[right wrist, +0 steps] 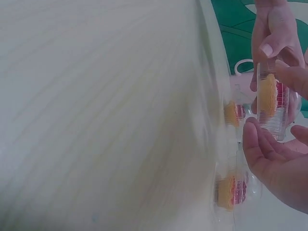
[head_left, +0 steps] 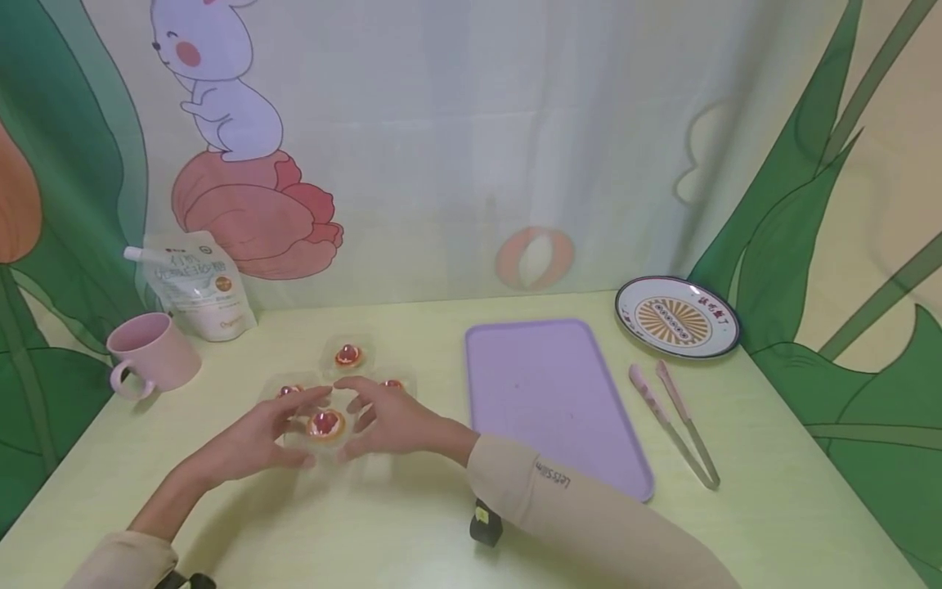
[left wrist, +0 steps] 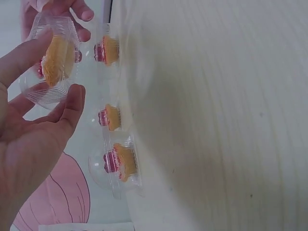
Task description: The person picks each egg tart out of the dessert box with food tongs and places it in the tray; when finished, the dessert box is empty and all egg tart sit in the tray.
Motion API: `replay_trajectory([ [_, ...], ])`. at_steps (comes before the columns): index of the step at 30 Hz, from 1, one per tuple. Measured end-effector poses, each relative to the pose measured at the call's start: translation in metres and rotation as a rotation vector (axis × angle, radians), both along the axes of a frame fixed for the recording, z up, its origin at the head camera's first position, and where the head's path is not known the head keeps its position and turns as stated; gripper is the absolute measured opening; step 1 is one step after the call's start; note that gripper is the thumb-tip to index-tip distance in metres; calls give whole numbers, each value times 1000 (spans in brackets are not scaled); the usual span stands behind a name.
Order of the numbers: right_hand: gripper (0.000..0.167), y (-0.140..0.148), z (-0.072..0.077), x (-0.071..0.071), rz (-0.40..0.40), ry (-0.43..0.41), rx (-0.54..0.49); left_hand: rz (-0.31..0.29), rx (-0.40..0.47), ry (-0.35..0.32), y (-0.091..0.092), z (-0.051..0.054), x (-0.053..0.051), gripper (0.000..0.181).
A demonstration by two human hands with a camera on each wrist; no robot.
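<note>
A clear plastic box with a red-topped tart is held up between both hands, above the left part of the table. My left hand grips its left side; in the left wrist view the thumb and fingers lie on opposite edges of the box. On its right side my right hand holds it with curled fingers, seen in the right wrist view at the edge of the box. Behind are similar boxed tarts: one at the back, others partly hidden by the left hand and right hand.
A pink mug and a white pouch stand at the back left. Right of the hands lies a purple tray, partly under the right forearm. Farther right are pink-handled tongs and a round patterned plate. A printed curtain hangs behind.
</note>
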State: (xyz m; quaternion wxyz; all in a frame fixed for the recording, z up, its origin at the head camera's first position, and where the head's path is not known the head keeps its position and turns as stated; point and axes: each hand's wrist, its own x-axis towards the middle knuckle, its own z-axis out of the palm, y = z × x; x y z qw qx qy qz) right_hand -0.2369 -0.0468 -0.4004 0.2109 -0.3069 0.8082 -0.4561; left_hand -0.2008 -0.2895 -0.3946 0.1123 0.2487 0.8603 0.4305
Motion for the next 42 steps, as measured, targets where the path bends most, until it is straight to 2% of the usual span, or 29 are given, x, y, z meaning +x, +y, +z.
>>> replay_trajectory([
  [3,86,1,1,-2,-1,-40,-26,29,15,11,-1,-4,-2,80],
  [6,85,1,2,-3,3,-24,-25,70,32,25,-1,-10,-5,75],
  [9,86,1,4,-4,5,51,10,97,65,12,-3,-14,-8,73],
  [15,82,1,11,-2,16,182,45,96,121,1,0,-18,-11,70],
  [22,74,0,15,0,54,414,86,101,151,6,4,-19,-14,69],
  [27,71,-2,16,2,48,408,146,107,163,-27,7,-21,-15,71],
  [34,66,-1,19,1,64,411,140,110,187,-41,11,-21,-15,70],
  [42,64,1,19,-3,66,428,141,119,166,-45,12,-20,-14,65],
])
